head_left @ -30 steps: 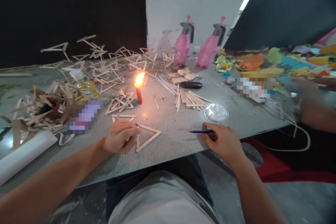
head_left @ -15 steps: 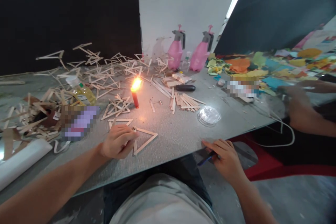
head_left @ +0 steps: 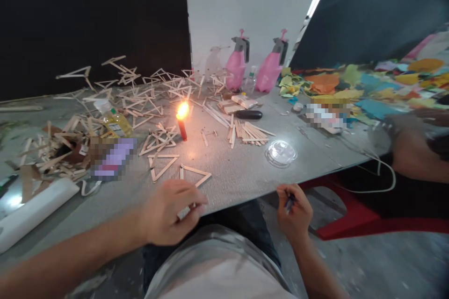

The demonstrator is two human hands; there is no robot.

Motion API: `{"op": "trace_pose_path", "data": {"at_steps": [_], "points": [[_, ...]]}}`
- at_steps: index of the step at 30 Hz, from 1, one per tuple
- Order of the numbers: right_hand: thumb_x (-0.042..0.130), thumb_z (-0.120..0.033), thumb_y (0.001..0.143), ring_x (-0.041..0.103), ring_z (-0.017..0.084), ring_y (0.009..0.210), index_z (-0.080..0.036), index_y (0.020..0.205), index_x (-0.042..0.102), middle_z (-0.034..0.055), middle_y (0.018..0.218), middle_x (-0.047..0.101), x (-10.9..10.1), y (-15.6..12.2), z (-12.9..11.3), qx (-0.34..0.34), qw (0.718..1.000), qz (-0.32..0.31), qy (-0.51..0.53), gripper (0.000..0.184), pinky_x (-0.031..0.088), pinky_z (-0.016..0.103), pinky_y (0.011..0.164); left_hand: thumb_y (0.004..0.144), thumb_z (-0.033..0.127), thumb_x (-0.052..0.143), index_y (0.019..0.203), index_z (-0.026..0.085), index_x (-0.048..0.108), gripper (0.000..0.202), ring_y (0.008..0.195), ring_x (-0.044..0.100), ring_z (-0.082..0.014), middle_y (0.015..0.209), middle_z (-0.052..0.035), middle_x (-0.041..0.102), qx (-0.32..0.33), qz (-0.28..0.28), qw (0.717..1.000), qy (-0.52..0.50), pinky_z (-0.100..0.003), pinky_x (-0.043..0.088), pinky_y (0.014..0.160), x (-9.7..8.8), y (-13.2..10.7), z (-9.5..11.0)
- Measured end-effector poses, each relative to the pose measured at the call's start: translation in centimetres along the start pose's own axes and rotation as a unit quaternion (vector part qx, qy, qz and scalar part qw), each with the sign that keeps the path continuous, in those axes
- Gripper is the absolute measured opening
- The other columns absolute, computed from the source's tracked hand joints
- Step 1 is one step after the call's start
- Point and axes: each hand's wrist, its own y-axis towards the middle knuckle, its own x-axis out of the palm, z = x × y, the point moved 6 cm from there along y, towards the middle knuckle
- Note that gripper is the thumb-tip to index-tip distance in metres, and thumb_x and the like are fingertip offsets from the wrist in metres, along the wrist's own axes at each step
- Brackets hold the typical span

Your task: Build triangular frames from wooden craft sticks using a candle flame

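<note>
My left hand [head_left: 168, 212] rests at the front edge of the grey table [head_left: 238, 173], fingers curled over the near tip of a triangle of wooden sticks [head_left: 196, 175]. Whatever the fingers pinch is hidden. My right hand [head_left: 294, 212] hangs just below the table edge, closed around a blue pen [head_left: 289, 202]. A second stick triangle [head_left: 162, 163] lies to the left of the first. A lit red candle [head_left: 182, 126] stands behind the two triangles.
Loose sticks [head_left: 247, 131] and many stick triangles [head_left: 140, 98] cover the back of the table. Also there are a clear round lid [head_left: 280, 152], a black object [head_left: 248, 114], an oil bottle [head_left: 117, 121], two pink spray bottles [head_left: 236, 63], coloured paper [head_left: 351, 84] and a white roll [head_left: 35, 210]. Another person's hand [head_left: 410, 149] works at the right.
My left hand slid back from the triangle's far corner to its near tip. My right hand left the table with the pen and dropped below the edge.
</note>
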Motion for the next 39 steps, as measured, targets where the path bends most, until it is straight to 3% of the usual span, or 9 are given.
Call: {"op": "trace_pose_path", "data": {"at_steps": [3,6,11,14,22,27,33,36,39], "points": [[0.06,-0.027,0.101,0.06,0.016,0.072,-0.021,0.092,0.064,0.001,0.08,0.062,0.2,-0.9,-1.3,0.038,0.999,0.03,0.012,0.012,0.046,0.029,0.068,0.092,0.021,0.057,0.093,0.019,0.07,0.013,0.067,0.064,-0.0141,0.075,-0.0035,0.073,-0.219,-0.086,0.944,-0.229,-0.025,0.047,0.063,3.5,-0.8,1.8],[0.06,-0.025,0.101,0.057,0.015,0.068,-0.02,0.095,0.065,0.0,0.079,0.06,0.3,-1.6,-2.6,0.045,0.998,0.029,0.032,0.009,0.044,0.028,0.065,0.083,0.032,0.063,0.086,0.016,0.069,0.017,0.062,0.06,-0.013,0.077,-0.0043,0.071,-0.415,-0.105,0.775,-0.465,-0.025,0.046,0.061,9.7,-1.8,2.5],[0.063,-0.02,0.098,0.059,0.015,0.07,-0.023,0.099,0.069,-0.0003,0.079,0.06,0.2,-1.9,-4.1,0.009,0.997,-0.041,0.062,0.007,0.044,0.028,0.062,0.077,0.042,0.068,0.089,0.011,0.075,0.034,0.069,0.065,-0.0145,0.084,-0.0083,0.073,-0.55,0.007,0.575,-0.606,-0.026,0.041,0.064,19.1,0.0,1.3],[0.062,-0.016,0.096,0.062,0.016,0.072,-0.025,0.098,0.071,-0.001,0.079,0.063,-0.2,-1.9,-4.9,-0.02,0.993,-0.094,0.064,0.013,0.045,0.03,0.068,0.077,0.048,0.072,0.093,0.013,0.075,0.039,0.073,0.065,-0.0153,0.082,-0.006,0.072,-0.54,0.07,0.522,-0.656,-0.028,0.045,0.071,21.6,2.1,1.3],[0.06,-0.019,0.096,0.061,0.015,0.069,-0.025,0.103,0.071,-0.0018,0.075,0.064,-1.5,-1.8,-5.4,-0.093,0.968,-0.225,0.067,0.014,0.046,0.03,0.069,0.048,0.053,0.098,0.072,0.015,0.066,0.055,0.073,0.063,-0.0146,0.076,-0.0021,0.069,-0.513,0.148,0.548,-0.644,-0.03,0.046,0.078,21.9,2.3,1.3],[0.054,-0.039,0.101,0.069,0.022,0.077,-0.021,0.1,0.072,0.0072,0.083,0.074,-2.4,2.8,-0.9,0.006,0.991,-0.126,-0.044,0.025,0.052,0.034,0.071,0.047,0.063,0.095,0.077,0.014,0.068,0.064,0.062,0.055,-0.0124,0.063,-0.0001,0.064,-0.531,0.137,0.581,-0.602,-0.029,0.034,0.067,21.8,0.4,1.0],[0.051,-0.044,0.098,0.074,0.028,0.08,-0.018,0.105,0.075,0.0136,0.09,0.08,0.1,8.9,2.8,0.036,0.988,-0.141,-0.061,0.036,0.055,0.039,0.076,0.053,0.063,0.091,0.079,0.013,0.067,0.061,0.059,0.055,-0.013,0.06,-0.0005,0.063,-0.52,0.124,0.597,-0.598,-0.03,0.032,0.066,20.9,-0.3,1.2],[0.051,-0.045,0.098,0.074,0.028,0.084,-0.017,0.108,0.075,0.0157,0.101,0.081,0.2,9.5,3.5,0.05,0.988,-0.129,-0.066,0.038,0.054,0.04,0.078,0.057,0.06,0.09,0.081,0.013,0.066,0.058,0.059,0.056,-0.0137,0.061,-0.0014,0.064,-0.515,0.126,0.596,-0.603,-0.03,0.033,0.067,20.5,-0.3,1.1],[0.048,-0.044,0.102,0.07,0.023,0.072,-0.016,0.106,0.075,0.0109,0.084,0.078,-0.5,8.4,2.8,0.062,0.988,-0.122,-0.064,0.039,0.051,0.036,0.071,0.062,0.057,0.088,0.084,0.014,0.067,0.053,0.06,0.058,-0.0137,0.062,-0.0014,0.065,-0.511,0.129,0.589,-0.613,-0.029,0.034,0.066,20.2,-0.4,0.8]]}}
